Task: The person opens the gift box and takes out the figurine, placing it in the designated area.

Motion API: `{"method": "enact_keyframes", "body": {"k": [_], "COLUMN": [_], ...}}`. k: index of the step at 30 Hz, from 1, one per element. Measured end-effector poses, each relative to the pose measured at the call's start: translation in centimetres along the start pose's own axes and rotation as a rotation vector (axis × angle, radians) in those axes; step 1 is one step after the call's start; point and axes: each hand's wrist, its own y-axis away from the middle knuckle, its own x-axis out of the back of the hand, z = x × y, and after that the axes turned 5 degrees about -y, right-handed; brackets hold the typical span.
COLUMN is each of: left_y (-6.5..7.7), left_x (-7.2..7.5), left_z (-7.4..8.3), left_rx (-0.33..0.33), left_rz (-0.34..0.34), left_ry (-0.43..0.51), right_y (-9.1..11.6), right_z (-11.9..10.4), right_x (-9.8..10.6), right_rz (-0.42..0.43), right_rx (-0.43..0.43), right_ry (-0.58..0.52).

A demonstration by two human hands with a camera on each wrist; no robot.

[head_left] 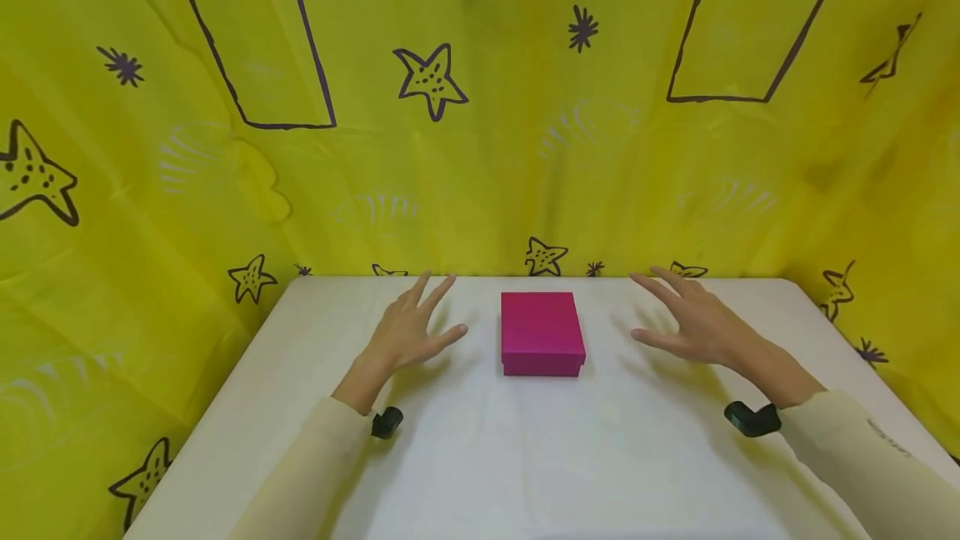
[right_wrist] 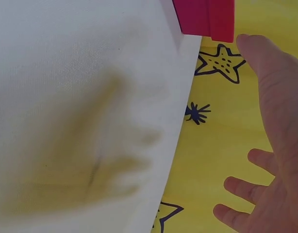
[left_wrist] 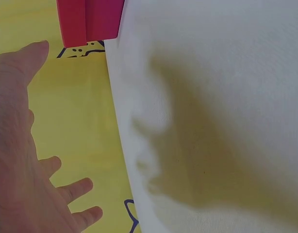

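A magenta box (head_left: 540, 323) with a fitted lid sits on the white table, between the two hands. To its left, the left hand (head_left: 411, 330) hovers above the table with fingers spread and thumb pointing at the box. The right hand (head_left: 697, 323) mirrors it on the other side, fingers apart and holding nothing. Both hands cast shadows on the tabletop. In the left wrist view, part of the box (left_wrist: 91, 22) shows at the top, apart from the thumb. The right wrist view shows a corner of the box (right_wrist: 207, 19) near the thumb tip.
The white table (head_left: 540, 457) ends at a yellow curtain (head_left: 495, 173) printed with starfish and frames, which also hangs along both sides. Dark devices are worn at the wrists, one below the left hand (head_left: 387, 422) and one below the right (head_left: 752, 419).
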Motion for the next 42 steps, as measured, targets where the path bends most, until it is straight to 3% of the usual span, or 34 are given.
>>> {"method": "enact_keyframes", "body": {"k": [8,16,31,42], "left_y": [-0.1,-0.4,-1.4,-1.4], "left_x": [0.1,-0.1,-1.8,-1.9], "left_z": [0.6,1.6,3.8,5.1], "left_rx": [0.008,0.005,-0.086,0.012], "left_rz": [-0.054,-0.115,-0.114,-0.214], "left_ry": [0.031,0.162,0.464,0.795], "right_y": [-0.5,-1.4,-2.9,-3.4], "right_z": [-0.4,-1.3,-2.7,-3.7], "right_x": [0.0,-0.5,-2.6,-4.0], "right_rz": [-0.028,-0.035,-0.047,-0.112], "right_rx": [-0.020,-0.009,0.037,-0.033], "right_ry": [-0.020,-0.130,-0.401,-0.613]}}
